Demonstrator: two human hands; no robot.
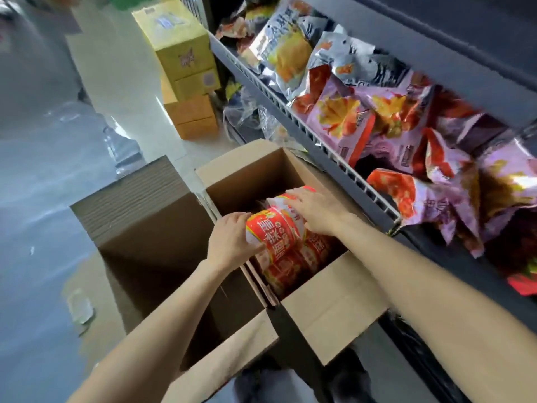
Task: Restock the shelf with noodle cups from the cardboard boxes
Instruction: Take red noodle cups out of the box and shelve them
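Noodle cups (293,257) in red and orange wrappers lay packed on their sides in the right-hand cardboard box (328,303), at the centre of the frame, its flaps folded outward. One top noodle cup (271,234) was raised above the rest. The left hand (232,242) gripped its near end, fingers curled round the rim. The right hand (313,210) lay across the far cups, fingers spread and fairly straight, pressing down on the wrappers; whether any fingertip hooked under a cup could not be told. Both forearms reached in from the lower edge of the frame.

Just left of that box, touching it, stood a second open cardboard box (151,245), dark inside, its contents not visible. Flattened cardboard (130,196) leaned against its upper side.

Along the right side of the frame ran a grey shelf (305,123) with a slotted front rail. Snack bags (377,117) in purple, red and silver were heaped on it, some hanging over the rail near the right-hand box. In the upper middle of the frame, yellow cartons (180,50) were stacked on the pale floor (116,68), with an orange carton (194,117) below them. Clear plastic wrap (87,135) lay crumpled at the left.
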